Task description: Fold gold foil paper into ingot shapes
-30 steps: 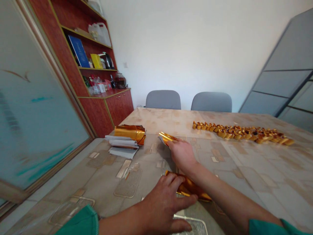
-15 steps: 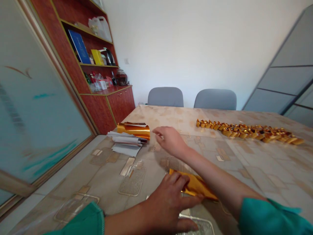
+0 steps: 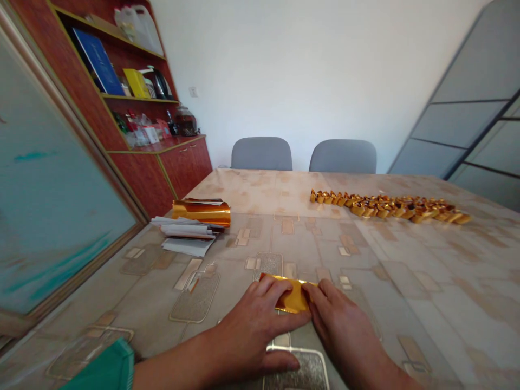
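Note:
A folded strip of shiny gold foil paper [image 3: 296, 299] lies on the table in front of me. My left hand [image 3: 260, 319] holds its left part down, fingers bent over the top and the thumb apart, near the tablecloth. At the right end, my right hand [image 3: 339, 319] pinches the paper between closed fingers; they cover that end. Farther left stands a curled gold foil sheet [image 3: 219, 214], with a stack of white-backed papers [image 3: 189, 233] in front of it.
Several folded gold foil pieces [image 3: 390, 207] form rows at the back right. A patterned cloth with a clear cover lies over the table [image 3: 252, 189]. Two grey chairs [image 3: 262, 154] stand behind it, by the wall. A red-brown cabinet [image 3: 140, 173] with filled shelves is at the left.
My right hand has come back from near the curled foil to the right end of the gold paper. My left hand stays on the paper. The view has shifted slightly right.

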{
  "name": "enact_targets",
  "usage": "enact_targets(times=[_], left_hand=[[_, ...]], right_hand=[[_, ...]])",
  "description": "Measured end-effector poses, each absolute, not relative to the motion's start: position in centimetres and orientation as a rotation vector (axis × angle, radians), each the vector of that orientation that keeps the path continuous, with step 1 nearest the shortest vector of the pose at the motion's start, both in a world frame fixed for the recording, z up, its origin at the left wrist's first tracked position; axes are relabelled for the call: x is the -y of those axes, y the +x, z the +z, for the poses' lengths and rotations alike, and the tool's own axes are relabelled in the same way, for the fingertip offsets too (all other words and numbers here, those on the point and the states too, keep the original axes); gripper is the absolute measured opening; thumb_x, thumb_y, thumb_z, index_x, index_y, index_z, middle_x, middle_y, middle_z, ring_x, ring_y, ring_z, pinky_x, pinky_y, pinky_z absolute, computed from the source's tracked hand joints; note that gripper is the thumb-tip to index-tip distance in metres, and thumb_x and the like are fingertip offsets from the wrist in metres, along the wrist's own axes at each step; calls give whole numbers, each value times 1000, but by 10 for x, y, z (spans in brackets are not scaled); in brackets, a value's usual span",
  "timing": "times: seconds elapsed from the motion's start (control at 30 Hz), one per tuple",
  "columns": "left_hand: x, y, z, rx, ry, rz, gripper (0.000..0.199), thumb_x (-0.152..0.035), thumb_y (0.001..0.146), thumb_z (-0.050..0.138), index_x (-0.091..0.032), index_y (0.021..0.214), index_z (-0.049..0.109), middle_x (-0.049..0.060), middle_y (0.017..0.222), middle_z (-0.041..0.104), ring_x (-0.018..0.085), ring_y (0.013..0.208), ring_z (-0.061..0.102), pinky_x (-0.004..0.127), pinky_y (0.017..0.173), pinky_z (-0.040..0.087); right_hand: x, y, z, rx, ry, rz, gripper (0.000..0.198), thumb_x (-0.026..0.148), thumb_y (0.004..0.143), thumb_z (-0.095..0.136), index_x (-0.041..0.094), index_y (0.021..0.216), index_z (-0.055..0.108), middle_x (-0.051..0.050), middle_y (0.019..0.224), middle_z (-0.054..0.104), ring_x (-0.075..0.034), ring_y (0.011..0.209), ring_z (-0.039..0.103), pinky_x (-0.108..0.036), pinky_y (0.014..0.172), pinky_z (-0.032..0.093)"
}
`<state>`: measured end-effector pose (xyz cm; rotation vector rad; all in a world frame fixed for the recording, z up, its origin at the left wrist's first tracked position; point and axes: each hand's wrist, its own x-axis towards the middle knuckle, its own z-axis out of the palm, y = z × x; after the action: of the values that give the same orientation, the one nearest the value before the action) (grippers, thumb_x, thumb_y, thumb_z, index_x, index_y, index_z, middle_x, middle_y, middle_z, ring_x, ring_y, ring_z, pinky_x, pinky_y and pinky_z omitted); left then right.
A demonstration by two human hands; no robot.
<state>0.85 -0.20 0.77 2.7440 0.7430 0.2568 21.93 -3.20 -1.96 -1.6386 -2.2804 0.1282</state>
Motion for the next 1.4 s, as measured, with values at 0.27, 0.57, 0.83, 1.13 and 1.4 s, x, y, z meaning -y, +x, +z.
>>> enact_targets(times=[0.27, 0.57, 0.83, 1.13, 1.4], left_hand=[[-4, -23, 6, -706, 2823, 230, 58, -61, 93, 54, -37, 145, 47, 9, 152, 45, 34, 127, 48, 52, 104, 42], [-4, -32, 2, -729, 2809, 240, 59, -60, 93, 56, -38, 147, 46, 11, 154, 41, 37, 131, 45, 57, 104, 40], [-4, -32, 8, -730, 2778, 226, 62, -66, 90, 54, -38, 145, 48, 10, 154, 43, 36, 130, 47, 55, 104, 39], [-13, -47, 5, -721, 2885, 207, 53, -59, 97, 49, -38, 146, 47, 5, 155, 44, 31, 133, 46, 49, 105, 40], [0, -24, 16, -683, 2962, 325, 55, -59, 95, 52, -22, 136, 55, 10, 136, 58, 30, 126, 50, 52, 116, 26]], right_hand=[[30, 227, -27, 2303, -1610, -65, 24, 6, 86, 56, 19, 105, 63, -4, 85, 65, -19, 65, 69, -28, 57, 57], [59, 212, -14, 2249, -1293, -382, 30, 22, 102, 37, 18, 113, 65, -8, 101, 74, -23, 83, 68, -35, 71, 53], [79, 205, -28, 2208, -1411, -520, 59, 45, 108, 16, 18, 110, 69, -5, 101, 75, -23, 90, 66, -43, 90, 38], [89, 232, -16, 2245, -1423, -541, 52, 36, 109, 17, 21, 106, 66, -3, 96, 73, -21, 84, 64, -44, 91, 34], [88, 231, -18, 2250, -1449, -497, 35, 28, 103, 30, 24, 106, 65, -2, 89, 69, -23, 80, 62, -46, 88, 35]])
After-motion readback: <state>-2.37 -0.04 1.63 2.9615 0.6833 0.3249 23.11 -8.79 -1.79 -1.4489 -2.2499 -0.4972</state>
